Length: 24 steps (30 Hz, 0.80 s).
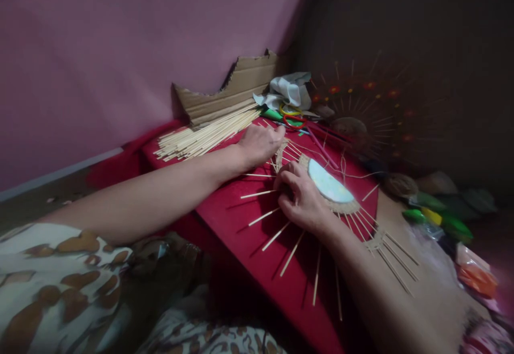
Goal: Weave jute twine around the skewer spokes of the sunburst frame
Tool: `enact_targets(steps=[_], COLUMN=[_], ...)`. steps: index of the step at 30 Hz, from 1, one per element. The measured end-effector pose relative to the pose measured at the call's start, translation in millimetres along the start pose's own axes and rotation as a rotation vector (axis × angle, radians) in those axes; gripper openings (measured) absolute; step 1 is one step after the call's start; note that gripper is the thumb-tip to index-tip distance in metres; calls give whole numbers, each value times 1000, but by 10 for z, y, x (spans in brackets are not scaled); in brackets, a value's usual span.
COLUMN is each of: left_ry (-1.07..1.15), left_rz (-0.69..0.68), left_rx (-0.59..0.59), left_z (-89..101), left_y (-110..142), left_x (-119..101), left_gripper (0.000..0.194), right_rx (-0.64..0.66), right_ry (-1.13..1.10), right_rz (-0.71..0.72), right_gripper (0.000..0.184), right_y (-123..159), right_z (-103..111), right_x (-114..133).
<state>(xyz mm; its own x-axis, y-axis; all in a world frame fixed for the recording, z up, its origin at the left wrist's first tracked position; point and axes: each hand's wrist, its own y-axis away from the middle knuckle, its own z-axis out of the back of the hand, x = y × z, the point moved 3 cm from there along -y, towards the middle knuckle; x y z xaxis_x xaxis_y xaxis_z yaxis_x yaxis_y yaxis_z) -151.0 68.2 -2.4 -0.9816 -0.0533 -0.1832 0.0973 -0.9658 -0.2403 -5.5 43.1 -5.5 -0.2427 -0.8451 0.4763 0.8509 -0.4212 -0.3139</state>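
Note:
A half-round fan of thin wooden sticks (276, 236) spreads out from a pale blue half-disc (330, 181) with a twine edge. Farther out, a woven twine band (375, 238) links the sticks. My left hand (263, 142) is closed at the fan's far end, fingertips pinched beside the band; what lies between them is too small to make out. My right hand (299, 193) curls over the fan's near side, gripping the sticks and band, and hides part of both. Loose twine (361, 175) trails right to a twine ball (401, 185).
The fan lies over a red-covered table (228, 220). Behind are a bundle of sticks (209, 134), torn cardboard (233, 86), a crumpled cloth (291, 89) and red-handled scissors (294, 122). A decorated stick piece (361, 97) stands back right. Coloured packets (477, 279) line the right side.

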Motion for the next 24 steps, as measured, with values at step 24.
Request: enact_targets(steps=[24], left_ry=[54], left_rz=[62], left_rx=[-70], left_z=[-49], left_y=[-90], left_x=[270], left_gripper=[33], right_rx=[246], right_ry=[45], right_rz=[66], right_gripper=[32], right_y=[327], right_z=[109], right_x=[142])
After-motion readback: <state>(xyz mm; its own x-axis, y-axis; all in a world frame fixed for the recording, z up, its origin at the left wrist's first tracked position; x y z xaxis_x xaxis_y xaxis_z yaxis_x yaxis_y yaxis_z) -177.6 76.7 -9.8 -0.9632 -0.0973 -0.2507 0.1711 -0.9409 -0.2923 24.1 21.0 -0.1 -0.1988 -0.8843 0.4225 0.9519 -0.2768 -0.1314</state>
